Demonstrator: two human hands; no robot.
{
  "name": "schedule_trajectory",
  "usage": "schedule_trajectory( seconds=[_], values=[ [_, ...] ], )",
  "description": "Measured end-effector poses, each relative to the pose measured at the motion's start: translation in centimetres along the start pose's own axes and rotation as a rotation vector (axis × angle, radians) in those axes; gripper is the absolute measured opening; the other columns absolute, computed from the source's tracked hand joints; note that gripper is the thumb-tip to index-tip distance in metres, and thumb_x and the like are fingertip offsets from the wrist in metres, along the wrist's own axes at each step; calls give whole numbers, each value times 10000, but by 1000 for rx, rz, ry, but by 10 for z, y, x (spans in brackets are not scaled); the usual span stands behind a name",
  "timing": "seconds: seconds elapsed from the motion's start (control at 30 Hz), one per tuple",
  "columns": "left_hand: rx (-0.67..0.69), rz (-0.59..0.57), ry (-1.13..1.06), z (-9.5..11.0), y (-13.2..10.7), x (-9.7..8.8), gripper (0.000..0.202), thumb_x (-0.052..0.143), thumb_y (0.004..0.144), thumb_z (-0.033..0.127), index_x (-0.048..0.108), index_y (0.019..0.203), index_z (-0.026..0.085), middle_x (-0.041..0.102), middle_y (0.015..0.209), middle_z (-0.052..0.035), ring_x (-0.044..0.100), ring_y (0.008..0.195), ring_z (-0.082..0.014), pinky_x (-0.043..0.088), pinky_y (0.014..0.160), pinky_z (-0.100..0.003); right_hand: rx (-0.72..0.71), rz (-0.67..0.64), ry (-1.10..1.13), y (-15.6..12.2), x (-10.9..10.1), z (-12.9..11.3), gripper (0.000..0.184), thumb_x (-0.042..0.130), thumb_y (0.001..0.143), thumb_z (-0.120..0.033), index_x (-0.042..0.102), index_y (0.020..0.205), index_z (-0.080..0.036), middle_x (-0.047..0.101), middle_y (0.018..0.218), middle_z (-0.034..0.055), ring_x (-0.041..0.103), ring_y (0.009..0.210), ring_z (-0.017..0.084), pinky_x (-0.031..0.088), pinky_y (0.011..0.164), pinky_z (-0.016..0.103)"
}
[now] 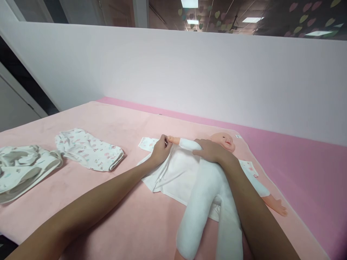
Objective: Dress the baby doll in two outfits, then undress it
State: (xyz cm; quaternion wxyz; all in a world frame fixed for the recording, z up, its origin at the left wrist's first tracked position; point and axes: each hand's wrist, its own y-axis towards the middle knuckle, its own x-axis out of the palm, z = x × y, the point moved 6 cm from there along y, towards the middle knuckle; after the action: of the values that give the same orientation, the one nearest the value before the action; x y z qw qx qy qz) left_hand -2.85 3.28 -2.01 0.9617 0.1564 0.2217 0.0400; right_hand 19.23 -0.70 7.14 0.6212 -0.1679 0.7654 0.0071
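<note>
A baby doll point(210, 186) with a white cloth body lies on its back on an opened white baby shirt point(181, 168). My left hand point(161, 150) is closed, with thumb and fingers pinched at the doll's small hand point(170, 139). Across the doll's upper arm and shoulder rests my right hand point(208, 148), its fingers curled round the upper arm. The doll's other arm point(273, 204) stretches out to the right. Printed cuffs of the shirt stick out on both sides, one point(148, 143) beyond my left hand. Part of the chest is hidden by my right hand and forearm.
Folded printed baby clothing point(90, 150) lies to the left on the pink mat point(116, 209). Farther left is another printed white item point(24, 171) with a bound edge. A white wall panel point(173, 72) borders the back, and a darker pink surface point(298, 159) shows at right.
</note>
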Motion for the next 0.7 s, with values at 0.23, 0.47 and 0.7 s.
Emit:
schedule_trajectory(
  seconds=[0.23,0.47,0.7],
  values=[
    [-25,144,-131,0,4,-10,171,490,1057,308,485,908,224,553,786,19,527,736,-155,418,713,-298,28,-27,-17,0,1,-2,275,532,944,-403,699,1084,-236,750,1225,93,689,1034,297,462,786,357],
    [9,171,-154,3,4,-11,172,494,1063,299,489,908,223,548,794,15,527,752,-158,425,730,-300,22,-40,-22,2,3,-2,214,564,921,-395,677,981,-222,757,1151,87,690,942,265,430,712,331],
    [38,175,-142,8,1,-14,170,493,1063,293,488,907,226,540,802,9,523,761,-162,431,733,-303,56,-66,1,1,4,-2,180,576,914,-381,650,902,-218,765,1039,72,687,863,239,418,668,321]
  ],
)
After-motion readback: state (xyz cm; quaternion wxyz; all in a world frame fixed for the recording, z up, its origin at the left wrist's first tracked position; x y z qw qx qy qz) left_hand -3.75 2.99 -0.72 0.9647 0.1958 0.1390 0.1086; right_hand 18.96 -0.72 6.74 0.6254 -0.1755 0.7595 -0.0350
